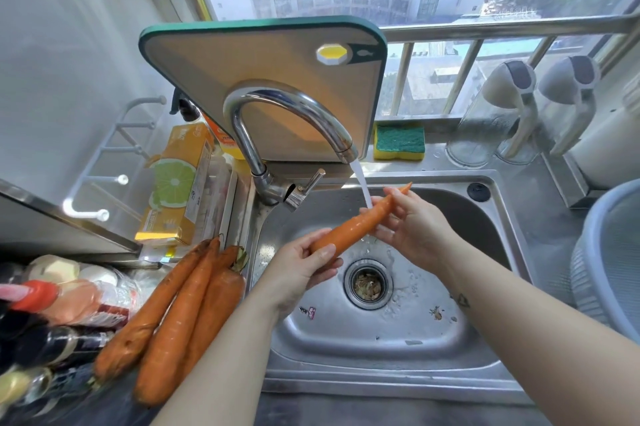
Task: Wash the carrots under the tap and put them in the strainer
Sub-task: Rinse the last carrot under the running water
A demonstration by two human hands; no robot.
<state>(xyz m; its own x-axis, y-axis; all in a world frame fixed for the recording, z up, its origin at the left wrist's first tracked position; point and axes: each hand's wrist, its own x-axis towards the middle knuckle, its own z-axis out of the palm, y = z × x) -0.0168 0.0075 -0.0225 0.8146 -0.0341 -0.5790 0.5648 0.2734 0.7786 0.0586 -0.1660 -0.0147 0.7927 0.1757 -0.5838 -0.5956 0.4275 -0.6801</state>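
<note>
1. Head view: one carrot (pixel 356 225) is held over the sink (pixel 381 332) between both hands. The tap's (pixel 287 121) stream strikes it just beside the right hand's fingers.
2. The left hand (pixel 301 263) grips the thick end, thumb on top. The right hand (pixel 412 228) curls its fingers round the thin end.
3. The task looks to be at an early stage. Three unwashed carrots (pixel 180 315) lie on the desk (pixel 543 218), left of the left hand. The strainer (pixel 609 252), well to the right of the right hand, shows no carrot in its visible part.
4. Left to do: finish rinsing this carrot, put it in the strainer, then wash the other three.
5. The carrot's long axis runs diagonally. The thick end is in the left hand and the tip points away and rightward past the right hand.
</note>
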